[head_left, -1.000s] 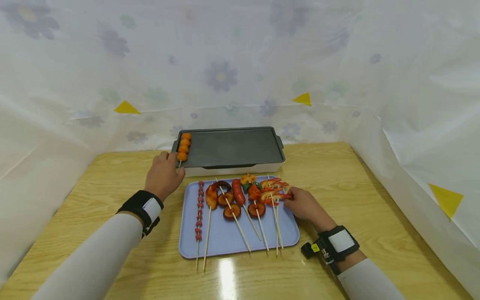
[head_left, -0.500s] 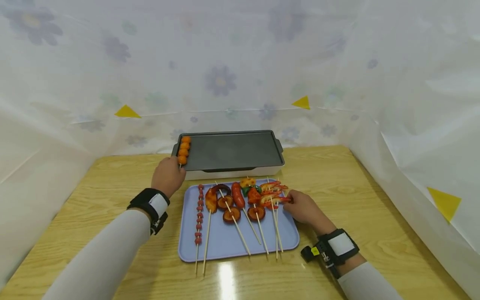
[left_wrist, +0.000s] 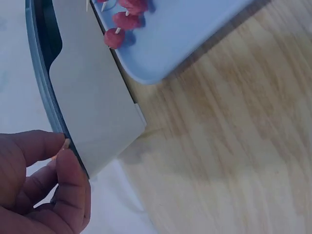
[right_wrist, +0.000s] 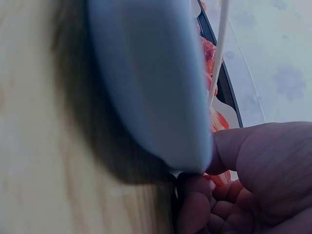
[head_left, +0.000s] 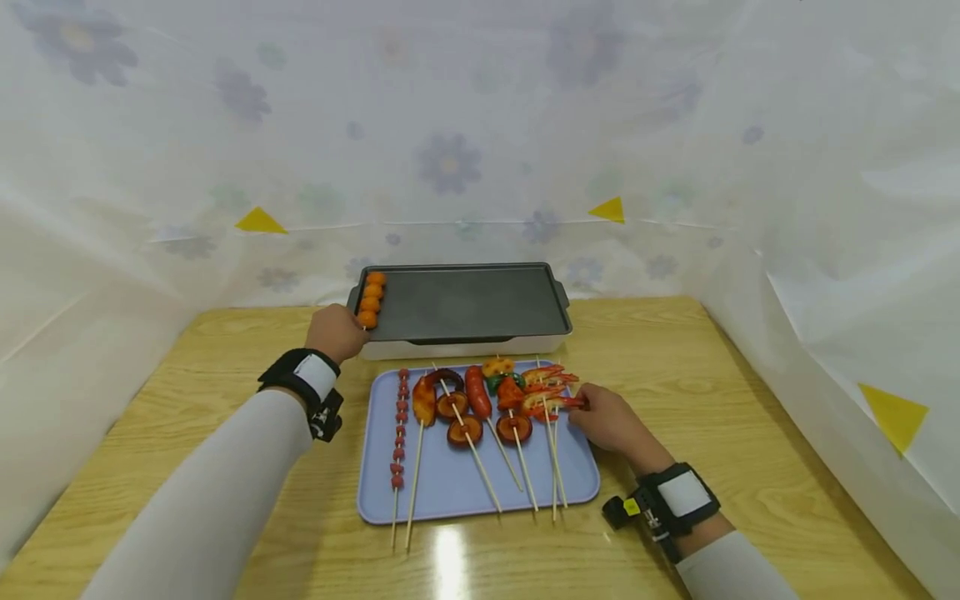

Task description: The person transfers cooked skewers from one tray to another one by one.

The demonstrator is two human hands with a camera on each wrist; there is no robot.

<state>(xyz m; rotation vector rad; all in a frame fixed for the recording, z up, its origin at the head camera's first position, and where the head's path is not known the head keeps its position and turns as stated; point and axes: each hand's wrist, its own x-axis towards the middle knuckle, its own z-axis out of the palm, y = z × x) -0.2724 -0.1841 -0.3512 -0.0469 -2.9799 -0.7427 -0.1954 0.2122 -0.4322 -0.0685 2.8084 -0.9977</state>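
Observation:
In the head view my left hand [head_left: 335, 333] is at the front left corner of the griddle [head_left: 472, 300]. Its thumb and fingers pinch the stick end of a skewer of orange balls [head_left: 372, 298], which lies along the griddle's left side. From the left wrist, the pale stick end [left_wrist: 67, 143] shows between thumb and fingertip. My right hand [head_left: 609, 418] grips the right rim of the lilac tray [head_left: 450, 492], thumb over it and fingers curled beneath in the right wrist view. Red shrimp skewers [head_left: 543, 398] lie right beside that thumb.
Several other skewers fill the tray: small red pieces [head_left: 399, 429], a sausage [head_left: 477, 392], mushroom slices [head_left: 464, 432]. Their sticks overhang its front edge. A wooden table [head_left: 750, 433] carries everything, with a flowered curtain [head_left: 450, 108] behind and at the sides.
My left wrist has moved forward and right, and less bare stick shows past the fingers. The orange skewer lies much the same on the griddle. My right hand has stayed at the tray.

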